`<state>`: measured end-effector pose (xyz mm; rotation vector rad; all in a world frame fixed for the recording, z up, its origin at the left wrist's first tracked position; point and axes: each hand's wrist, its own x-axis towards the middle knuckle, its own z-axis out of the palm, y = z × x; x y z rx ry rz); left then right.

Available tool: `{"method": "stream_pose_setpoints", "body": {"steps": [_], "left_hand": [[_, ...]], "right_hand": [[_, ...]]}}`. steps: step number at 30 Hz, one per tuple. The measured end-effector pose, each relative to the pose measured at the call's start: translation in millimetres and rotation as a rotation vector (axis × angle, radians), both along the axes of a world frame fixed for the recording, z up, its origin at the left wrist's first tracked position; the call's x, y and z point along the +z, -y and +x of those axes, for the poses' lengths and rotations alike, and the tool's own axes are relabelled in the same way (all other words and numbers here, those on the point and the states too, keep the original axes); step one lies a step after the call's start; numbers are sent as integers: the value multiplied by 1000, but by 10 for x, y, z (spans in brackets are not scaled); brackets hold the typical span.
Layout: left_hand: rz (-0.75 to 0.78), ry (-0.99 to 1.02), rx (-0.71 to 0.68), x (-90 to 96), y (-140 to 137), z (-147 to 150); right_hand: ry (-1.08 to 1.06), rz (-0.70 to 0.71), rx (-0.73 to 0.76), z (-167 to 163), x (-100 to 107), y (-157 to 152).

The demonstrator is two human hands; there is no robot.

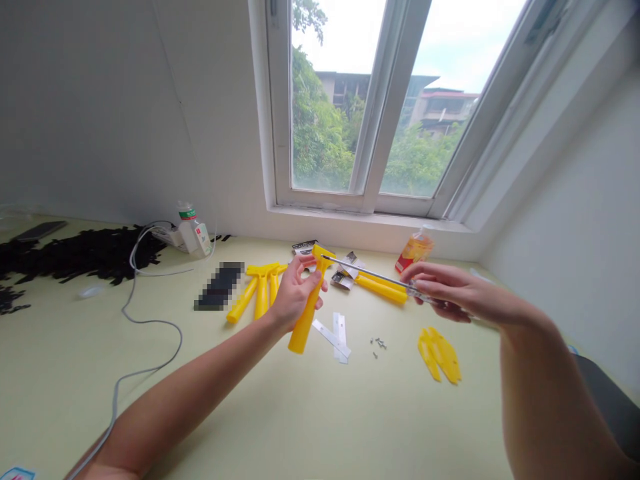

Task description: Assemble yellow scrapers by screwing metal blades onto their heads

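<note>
Over the table (370, 427), the screwdriver (367, 272) right of centre points leftward, sloping slightly up, to the head of the shorter yellow scraper handle (306, 320) at frame centre, which slants from lower left to upper right; whether the dark tip (325, 257) touches it, I cannot tell. The right hand (450, 290), wrist bent leftward, has its fingers clamped on the screwdriver's clear grip, while the left hand (295, 297), nearer the head, clamps its fingers round the scraper's shank.

Single head-worn view, facing forward and down, table (390, 420) close, window (387, 100) beyond
</note>
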<state>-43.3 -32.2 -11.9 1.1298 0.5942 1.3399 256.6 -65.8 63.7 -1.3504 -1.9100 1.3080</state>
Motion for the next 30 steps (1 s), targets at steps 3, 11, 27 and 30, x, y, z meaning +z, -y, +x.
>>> {"method": "stream_pose_setpoints", "body": {"steps": [3,11,27,30], "left_hand": [[11,-23,21,-3,5,6],[156,-99,161,-87,-31,11],[9,29,229,41,-66,-54],[-55,75,201,83,-49,-56]], "right_hand": [[-9,-17,-11,-7,28,30],[-221,-275,33,30,-56,-23],[36,696,-181,-202,128,191],[-48,919,-342,-337,75,165]]}}
